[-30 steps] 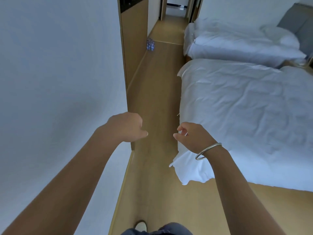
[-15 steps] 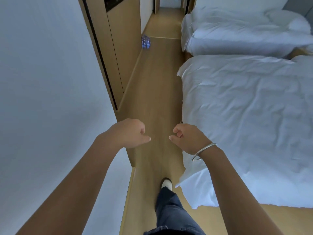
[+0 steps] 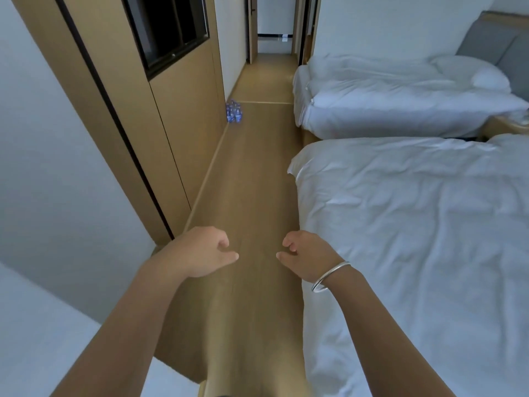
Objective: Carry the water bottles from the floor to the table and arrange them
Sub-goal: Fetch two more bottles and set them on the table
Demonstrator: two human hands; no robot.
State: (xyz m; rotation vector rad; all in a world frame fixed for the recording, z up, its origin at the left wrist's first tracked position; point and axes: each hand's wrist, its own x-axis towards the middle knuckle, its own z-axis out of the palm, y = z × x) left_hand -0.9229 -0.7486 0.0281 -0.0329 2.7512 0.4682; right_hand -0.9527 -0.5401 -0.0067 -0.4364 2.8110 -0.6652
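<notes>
Water bottles (image 3: 234, 111), a small cluster with blue labels, stand on the wooden floor (image 3: 252, 181) far down a narrow aisle, tight against the foot of the wood-panelled wall (image 3: 177, 116) on the left. They look bundled together, but they are too far off to count, and no writing on the labels can be read.

The aisle is the open room for moving: a bare strip of floor running from near to far, edged on the left by the panelled wall and its skirting, and on the right by the hanging white cover of the near bed (image 3: 415, 239). A second bed (image 3: 400, 104) with white bedding lies further off on the right, with a gap between the two. Beyond the bottles the floor runs on into a corridor with an open doorway (image 3: 274, 38). A dark recessed opening (image 3: 169, 27) sits high in the panelled wall.

Both bare arms reach forward over the near floor. The left hand (image 3: 204, 252) is empty, fingers loosely curled and thumb pointing inward. The right hand (image 3: 307, 257) is also empty and loosely curled, with a silver bangle (image 3: 329, 276) on its wrist. The hands are apart, touching nothing.
</notes>
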